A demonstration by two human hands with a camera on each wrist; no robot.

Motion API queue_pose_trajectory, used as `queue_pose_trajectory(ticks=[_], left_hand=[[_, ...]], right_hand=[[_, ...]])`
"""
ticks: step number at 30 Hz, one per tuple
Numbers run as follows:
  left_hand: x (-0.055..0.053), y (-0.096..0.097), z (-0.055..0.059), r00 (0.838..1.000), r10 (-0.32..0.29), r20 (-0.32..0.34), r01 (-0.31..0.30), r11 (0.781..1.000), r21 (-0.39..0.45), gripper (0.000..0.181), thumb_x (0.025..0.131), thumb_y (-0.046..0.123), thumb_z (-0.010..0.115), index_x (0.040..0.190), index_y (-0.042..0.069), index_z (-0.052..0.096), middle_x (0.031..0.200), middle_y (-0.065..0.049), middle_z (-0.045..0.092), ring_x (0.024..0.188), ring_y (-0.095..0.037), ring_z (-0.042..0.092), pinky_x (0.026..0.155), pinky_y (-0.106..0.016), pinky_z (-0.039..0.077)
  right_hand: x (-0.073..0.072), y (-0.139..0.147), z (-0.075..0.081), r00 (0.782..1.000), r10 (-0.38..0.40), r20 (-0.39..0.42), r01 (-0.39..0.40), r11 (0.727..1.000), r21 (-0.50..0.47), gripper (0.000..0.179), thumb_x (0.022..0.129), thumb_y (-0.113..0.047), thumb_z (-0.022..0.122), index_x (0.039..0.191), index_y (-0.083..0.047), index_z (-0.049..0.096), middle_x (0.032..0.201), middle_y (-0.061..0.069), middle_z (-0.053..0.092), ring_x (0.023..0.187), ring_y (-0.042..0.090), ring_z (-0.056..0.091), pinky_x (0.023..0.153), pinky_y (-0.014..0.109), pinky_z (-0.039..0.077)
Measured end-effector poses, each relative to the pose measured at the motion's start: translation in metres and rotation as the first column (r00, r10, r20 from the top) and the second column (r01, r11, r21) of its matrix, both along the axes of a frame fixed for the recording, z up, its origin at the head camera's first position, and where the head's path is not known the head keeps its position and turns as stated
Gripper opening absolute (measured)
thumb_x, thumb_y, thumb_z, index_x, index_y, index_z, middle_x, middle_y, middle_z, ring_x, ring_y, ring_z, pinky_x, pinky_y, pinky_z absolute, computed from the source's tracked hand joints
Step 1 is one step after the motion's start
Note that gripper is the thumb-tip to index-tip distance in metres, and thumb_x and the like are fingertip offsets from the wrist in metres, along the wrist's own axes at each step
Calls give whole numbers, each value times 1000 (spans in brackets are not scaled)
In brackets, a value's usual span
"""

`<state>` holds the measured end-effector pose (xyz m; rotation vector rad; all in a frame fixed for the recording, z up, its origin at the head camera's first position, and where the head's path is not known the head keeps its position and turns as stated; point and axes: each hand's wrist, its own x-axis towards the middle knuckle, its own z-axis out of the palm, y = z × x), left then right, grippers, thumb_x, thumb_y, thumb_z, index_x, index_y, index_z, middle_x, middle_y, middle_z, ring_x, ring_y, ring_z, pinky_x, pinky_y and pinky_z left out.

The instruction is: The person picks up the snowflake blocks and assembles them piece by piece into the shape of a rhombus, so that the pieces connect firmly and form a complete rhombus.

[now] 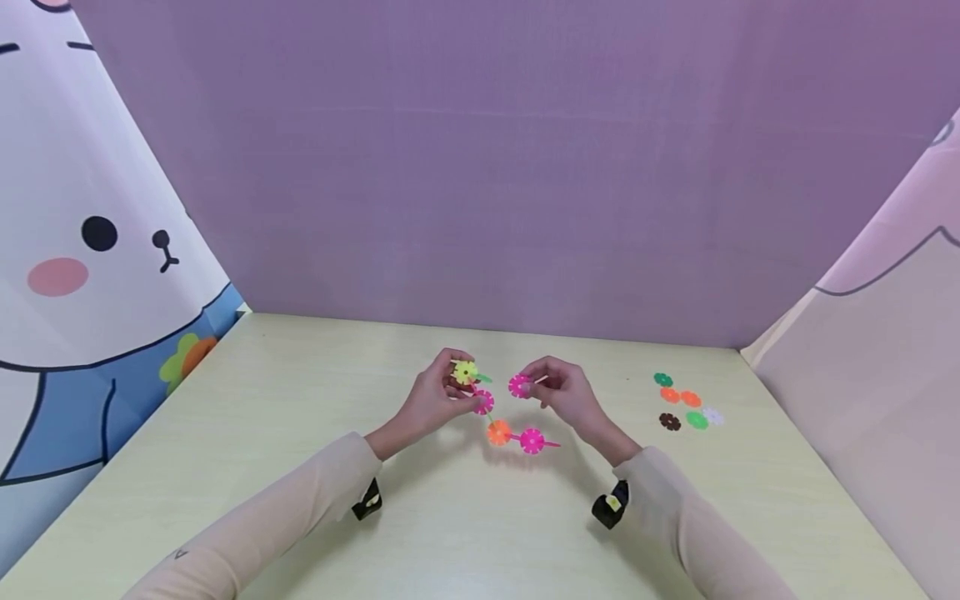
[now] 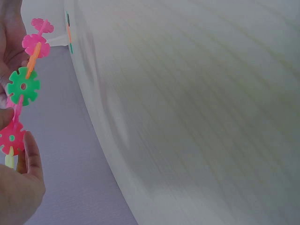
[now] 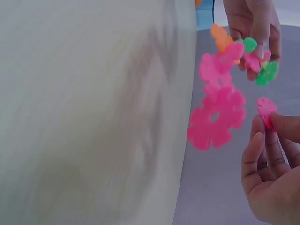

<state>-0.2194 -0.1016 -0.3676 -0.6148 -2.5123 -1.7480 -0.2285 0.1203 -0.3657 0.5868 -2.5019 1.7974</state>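
Observation:
My left hand (image 1: 437, 393) grips a chain of interlocking plastic snowflake discs by pink discs near one end. A yellow disc (image 1: 465, 372) and a green one edge-on sit at that end in the head view. From the fingers the chain hangs down and right through an orange disc (image 1: 498, 432) to a pink disc (image 1: 532, 441) with another pink one edge-on at its tip. My right hand (image 1: 568, 393) pinches a loose pink snowflake disc (image 3: 266, 110) between thumb and fingers. A gap separates this disc from the chain, just right of the left hand.
On the table's right side lie several loose discs: a dark green one (image 1: 663, 379), orange ones (image 1: 691, 399), a brown one (image 1: 670, 422), a light green one (image 1: 697, 420) and a white one (image 1: 714, 416). A purple wall panel (image 1: 495, 183) stands behind the table.

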Motion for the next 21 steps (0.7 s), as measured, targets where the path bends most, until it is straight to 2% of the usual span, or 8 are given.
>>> queue_pose_trajectory(ticks=[4, 7, 14, 17, 21], left_hand=[[1, 1, 0, 1000, -4, -2, 4, 1000, 7, 55, 74, 0, 72, 120, -1, 42, 99, -22, 62, 87, -29, 63, 73, -27, 54], [-2, 1, -4, 1000, -11, -12, 11, 1000, 19, 55, 74, 0, 72, 120, -2, 42, 99, -21, 62, 87, -30, 64, 73, -28, 54], [-20, -1, -27, 1000, -11, -24, 12, 999, 41, 57, 73, 4, 74, 121, 7, 43, 101, -18, 63, 87, -24, 65, 73, -27, 54], [-22, -1, -30, 999, -21, -29, 22, 999, 46, 56, 73, 6, 75, 120, 10, 44, 102, -19, 63, 86, -21, 65, 73, -26, 54], [-23, 0, -32, 999, -35, -34, 37, 998, 49, 57, 74, 5, 74, 122, 8, 44, 103, -21, 62, 87, -24, 64, 72, -26, 54]], right_hand=[[1, -8, 2, 1000, -6, 4, 6, 1000, -31, 17, 84, 2, 60, 100, 9, 58, 96, 31, 62, 69, 10, 62, 54, 22, 47], [2, -13, 3, 1000, -14, 1, 14, 999, -48, 17, 83, 4, 59, 100, 10, 58, 94, 31, 61, 71, 17, 64, 54, 22, 47], [1, -19, 1, 1000, -3, 20, 5, 998, -64, 18, 84, 3, 60, 99, 11, 57, 96, 33, 61, 69, 10, 63, 55, 22, 48], [2, -21, 2, 1000, 0, 18, 2, 998, -66, 17, 84, 3, 60, 99, 11, 57, 96, 33, 61, 72, 20, 65, 55, 24, 49], [4, -23, 5, 1000, -6, 13, 7, 997, -72, 16, 83, 5, 59, 98, 11, 57, 96, 34, 60, 76, 33, 64, 55, 24, 48]])
